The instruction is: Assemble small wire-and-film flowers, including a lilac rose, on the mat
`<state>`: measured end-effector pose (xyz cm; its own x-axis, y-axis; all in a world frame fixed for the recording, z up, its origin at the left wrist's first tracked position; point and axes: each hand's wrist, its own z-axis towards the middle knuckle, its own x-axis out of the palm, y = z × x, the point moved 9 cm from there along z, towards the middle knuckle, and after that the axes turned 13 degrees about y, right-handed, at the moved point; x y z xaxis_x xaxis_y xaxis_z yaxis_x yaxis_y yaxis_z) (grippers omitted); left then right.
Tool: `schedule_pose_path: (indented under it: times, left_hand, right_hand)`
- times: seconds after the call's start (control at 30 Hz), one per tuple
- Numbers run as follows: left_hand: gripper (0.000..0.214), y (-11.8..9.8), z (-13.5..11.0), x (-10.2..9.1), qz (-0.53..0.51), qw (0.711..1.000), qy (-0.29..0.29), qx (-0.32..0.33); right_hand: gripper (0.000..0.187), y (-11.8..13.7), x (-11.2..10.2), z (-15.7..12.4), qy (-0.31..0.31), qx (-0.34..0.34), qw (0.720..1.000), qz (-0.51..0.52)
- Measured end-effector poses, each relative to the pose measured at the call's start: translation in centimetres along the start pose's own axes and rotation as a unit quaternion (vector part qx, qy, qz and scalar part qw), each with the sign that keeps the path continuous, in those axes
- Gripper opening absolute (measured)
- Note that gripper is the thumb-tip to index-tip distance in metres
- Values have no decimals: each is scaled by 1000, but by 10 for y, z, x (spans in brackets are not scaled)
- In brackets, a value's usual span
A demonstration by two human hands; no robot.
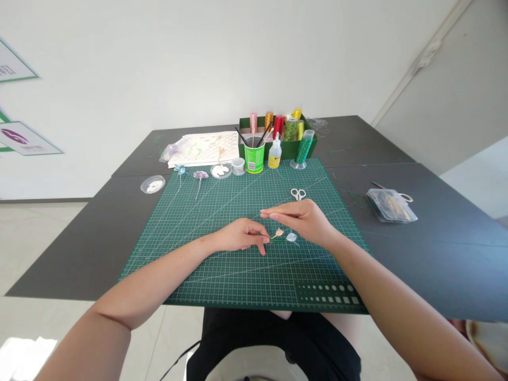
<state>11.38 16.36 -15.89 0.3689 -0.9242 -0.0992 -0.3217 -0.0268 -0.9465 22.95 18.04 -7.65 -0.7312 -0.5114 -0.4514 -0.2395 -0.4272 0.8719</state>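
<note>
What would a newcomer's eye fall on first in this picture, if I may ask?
The big green cutting mat on the dark table stands out first. At its middle the left hand pinches a small petal piece by its green stem, and the right hand hovers just above. At the mat's far edge stand a green cup of brushes and bright thread spools.

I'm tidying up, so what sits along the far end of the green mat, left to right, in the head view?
blue flower, purple flower, petal dish, small white jar, green cup, glue bottle, green thread spool
</note>
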Motion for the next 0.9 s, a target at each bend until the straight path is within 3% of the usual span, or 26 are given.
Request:
schedule_pose_path:
  times: [0.33, 0.63, 0.9]
  left_hand:
    - [36, -4, -2, 1, 32, 999, 3, -8]
    - [27, -6, 1, 1, 48, 998, 2, 29]
    - [30, 2, 1, 0, 2, 1000, -15, 14]
  right_hand:
    - [21, 2, -1, -1, -9, -9, 1000, -14]
    - [21, -14, -3, 2, -25, 37, 999, -2]
    - [21, -28, -5, 5, -15, 69, 997, -5]
